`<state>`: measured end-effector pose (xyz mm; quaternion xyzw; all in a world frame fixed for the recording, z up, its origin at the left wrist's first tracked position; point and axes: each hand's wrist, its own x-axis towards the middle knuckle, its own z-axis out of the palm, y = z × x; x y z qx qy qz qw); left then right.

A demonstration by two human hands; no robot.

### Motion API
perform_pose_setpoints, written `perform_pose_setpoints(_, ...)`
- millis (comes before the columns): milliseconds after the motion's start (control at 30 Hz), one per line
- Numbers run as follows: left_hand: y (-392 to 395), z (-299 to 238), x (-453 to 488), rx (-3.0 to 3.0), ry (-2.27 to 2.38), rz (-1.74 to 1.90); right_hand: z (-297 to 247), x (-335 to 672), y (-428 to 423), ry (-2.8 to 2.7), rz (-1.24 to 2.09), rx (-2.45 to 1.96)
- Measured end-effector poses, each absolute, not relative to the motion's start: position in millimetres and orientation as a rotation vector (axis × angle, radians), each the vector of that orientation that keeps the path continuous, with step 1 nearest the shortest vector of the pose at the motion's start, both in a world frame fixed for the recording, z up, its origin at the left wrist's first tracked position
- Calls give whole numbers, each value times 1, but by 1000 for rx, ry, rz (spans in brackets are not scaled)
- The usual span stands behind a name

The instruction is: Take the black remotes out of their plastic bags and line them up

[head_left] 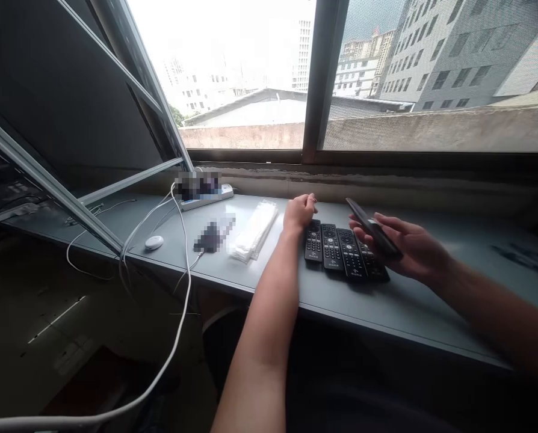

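Note:
My right hand grips a black remote control, tilted above the right end of a row of remotes. Its buttons face away from me. Several more black remote controls lie side by side on the table, buttons up; the rightmost are partly covered by the held one and its shadow. My left hand is closed just beyond the leftmost remote, its fingers curled together. Whatever they may hold is hidden. Left of my forearm lies a stack of clear plastic bags.
The grey table runs under a window. At the left are a power strip, white cables, a round white device and a blurred-out item. Metal frame bars slant across the left side. A dark object lies far right.

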<state>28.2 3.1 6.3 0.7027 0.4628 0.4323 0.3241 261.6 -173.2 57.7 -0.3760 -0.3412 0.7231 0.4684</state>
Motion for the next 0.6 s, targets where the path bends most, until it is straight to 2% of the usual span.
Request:
perform_pose_setpoints(300,-22,23,36,2142,1246,941,58,251,-180,-783,1783,-813)
perform_pose_setpoints(600,-29,31,34,2226,1233,913,55,256,-172,-721,1745,-863)
